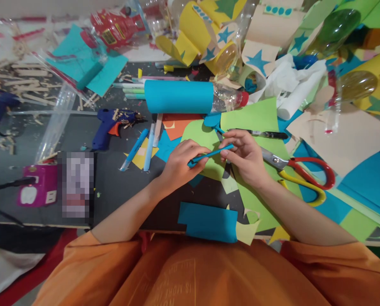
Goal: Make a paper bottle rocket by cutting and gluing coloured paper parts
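Note:
Between my two hands is a narrow strip of blue paper (pixel 213 154), slanting up to the right. My left hand (pixel 184 162) pinches its lower left end between thumb and fingers. At the upper right end, my right hand (pixel 245 158) grips the strip with thumb and fingertips. Green paper (pixel 205 135) lies beneath the hands. Just beyond them sits a small rounded blue paper piece (pixel 212 121). A plastic bottle wrapped in blue paper (pixel 179 97) lies on its side behind, its red cap to the right.
Scissors (pixel 296 168) with red and yellow handles lie right of my right hand, near a black pen (pixel 262 134). A blue glue gun (pixel 112 125) and a purple power adapter (pixel 37 187) are at left. Decorated yellow paper (pixel 193 32) and bottles crowd the back.

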{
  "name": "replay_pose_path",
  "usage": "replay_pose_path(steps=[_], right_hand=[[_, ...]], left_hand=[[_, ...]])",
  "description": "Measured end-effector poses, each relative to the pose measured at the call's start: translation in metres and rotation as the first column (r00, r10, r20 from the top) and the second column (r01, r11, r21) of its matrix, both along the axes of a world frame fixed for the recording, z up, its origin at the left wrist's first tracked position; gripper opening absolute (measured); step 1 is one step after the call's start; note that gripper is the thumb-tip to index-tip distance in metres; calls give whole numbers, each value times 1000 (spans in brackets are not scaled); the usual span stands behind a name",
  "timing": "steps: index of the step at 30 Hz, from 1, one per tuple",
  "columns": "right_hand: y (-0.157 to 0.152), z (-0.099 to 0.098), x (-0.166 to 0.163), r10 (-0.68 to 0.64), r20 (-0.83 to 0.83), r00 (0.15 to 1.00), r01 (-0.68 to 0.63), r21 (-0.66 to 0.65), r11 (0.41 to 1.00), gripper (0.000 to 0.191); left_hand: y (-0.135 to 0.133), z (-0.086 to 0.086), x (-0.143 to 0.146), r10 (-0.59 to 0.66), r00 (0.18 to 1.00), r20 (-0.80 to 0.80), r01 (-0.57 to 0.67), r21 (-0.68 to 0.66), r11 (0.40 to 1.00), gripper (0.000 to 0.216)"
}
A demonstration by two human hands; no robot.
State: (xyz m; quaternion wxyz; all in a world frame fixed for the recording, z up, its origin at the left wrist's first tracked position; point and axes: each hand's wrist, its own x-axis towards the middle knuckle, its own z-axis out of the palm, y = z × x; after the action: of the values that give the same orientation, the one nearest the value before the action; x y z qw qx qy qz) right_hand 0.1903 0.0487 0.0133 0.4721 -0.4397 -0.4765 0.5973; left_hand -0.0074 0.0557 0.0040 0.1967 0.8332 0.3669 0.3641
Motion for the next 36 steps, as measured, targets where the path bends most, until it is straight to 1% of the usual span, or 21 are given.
replay_pose_path(steps=[4, 7, 10, 13, 15, 18, 22, 26, 29, 32, 36], right_hand=[[0, -1, 0, -23, -19, 1000, 23, 4, 1000, 34], [1, -1, 0, -18, -27, 999, 17, -16, 1000, 38], [2, 1, 0, 42, -39, 998, -44, -55, 998, 40], [2, 4, 0, 126, 1, 992, -125, -92, 988, 36], [2, 5, -1, 145, 11, 989, -143, -114, 983, 34], [0, 4, -1, 114, -49, 992, -120, -144, 982, 32], [-2, 0, -3, 53, -131, 990, -72, -148, 986, 26], [-1, -3, -3, 20, -183, 983, -44, -128, 991, 22], [-1, -4, -2, 19, -186, 982, -40, -114, 993, 21], [-1, -4, -2, 11, -188, 982, -36, -131, 991, 21], [0, -3, -3, -15, -223, 975, -21, -156, 988, 21]], left_hand=[[1, 0, -1, 6, 1000, 30, -6, 23, 1000, 8], [2, 0, -2, 17, 1000, -4, -16, 34, 999, 10], [2, -1, -3, 32, 999, -42, -30, 48, 998, 15], [1, -1, -2, 0, 1000, -27, 2, 71, 997, 16], [2, -1, -2, -18, 1000, -5, 18, 75, 997, 16], [3, -1, -2, -5, 1000, 26, 3, 86, 996, 19], [4, 0, -1, 26, 998, 60, -33, 120, 992, 21], [3, -1, -1, 52, 998, 30, -56, 122, 991, 18], [3, -2, -1, 61, 998, 17, -63, 122, 991, 16], [3, -3, -1, 69, 997, 17, -70, 107, 992, 16], [3, -3, -1, 104, 994, -32, -101, 81, 992, 20]])
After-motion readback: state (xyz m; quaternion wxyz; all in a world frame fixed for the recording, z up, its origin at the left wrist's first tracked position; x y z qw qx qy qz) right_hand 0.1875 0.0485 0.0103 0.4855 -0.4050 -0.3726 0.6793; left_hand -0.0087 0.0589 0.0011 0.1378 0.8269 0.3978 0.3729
